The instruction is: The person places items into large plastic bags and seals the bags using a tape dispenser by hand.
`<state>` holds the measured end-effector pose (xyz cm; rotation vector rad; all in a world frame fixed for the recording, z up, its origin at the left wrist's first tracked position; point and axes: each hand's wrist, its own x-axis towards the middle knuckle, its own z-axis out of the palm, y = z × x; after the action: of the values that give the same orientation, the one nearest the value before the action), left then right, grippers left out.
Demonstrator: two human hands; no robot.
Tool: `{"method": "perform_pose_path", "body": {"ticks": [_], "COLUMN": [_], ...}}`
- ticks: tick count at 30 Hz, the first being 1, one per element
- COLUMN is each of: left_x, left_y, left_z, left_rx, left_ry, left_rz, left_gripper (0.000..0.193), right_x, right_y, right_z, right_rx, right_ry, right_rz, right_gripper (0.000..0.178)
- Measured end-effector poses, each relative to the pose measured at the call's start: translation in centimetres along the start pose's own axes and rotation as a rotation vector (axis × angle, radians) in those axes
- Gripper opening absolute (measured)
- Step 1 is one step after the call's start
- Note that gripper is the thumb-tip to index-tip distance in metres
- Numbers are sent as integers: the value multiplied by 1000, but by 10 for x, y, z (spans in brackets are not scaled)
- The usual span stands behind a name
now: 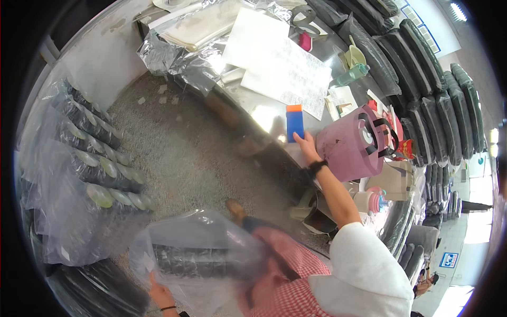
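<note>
At the edge of the metal table, my right hand (307, 149) is closed on the lower end of a small blue block with an orange end (295, 124). Whether the block rests on the table or is lifted off it, I cannot tell. Low on the left, the fingers of my left hand (160, 294) pinch the edge of a clear plastic bag (200, 224). Inside that bag, against my body, is a dark ribbed bundle (193, 260). A pink bucket-like bag with black handles (346, 145) stands right beside my right hand.
Paper sheets (285, 68), crumpled silver film (163, 55) and a green bottle (352, 75) lie on the table (264, 100). A pink-and-white bottle (369, 201) stands nearer. Dark wrapped packs (412, 58) are stacked behind. More plastic-covered bundles (95, 153) stand on the left. Another person (424, 282) is far right.
</note>
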<state>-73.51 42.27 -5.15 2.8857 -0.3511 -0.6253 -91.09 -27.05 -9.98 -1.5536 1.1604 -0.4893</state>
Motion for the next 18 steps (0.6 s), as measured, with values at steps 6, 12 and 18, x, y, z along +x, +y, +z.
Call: {"method": "perform_pose_path", "body": {"ticks": [6, 12, 18], "left_x": [9, 42, -6], "left_y": [10, 4, -42], "left_z": [45, 90, 109], "left_rx": [-515, -316, -679], "left_ry": [43, -168, 260], "left_rz": [-52, -106, 41], "left_gripper": [71, 55, 40], "right_x": [-145, -320, -454], "right_y": [-129, -199, -88], "right_z": [110, 328, 487], "right_rx": [645, 367, 104], "right_ry": [-706, -1333, -1520], "right_rz": [200, 274, -127], "right_gripper": [54, 54, 49]}}
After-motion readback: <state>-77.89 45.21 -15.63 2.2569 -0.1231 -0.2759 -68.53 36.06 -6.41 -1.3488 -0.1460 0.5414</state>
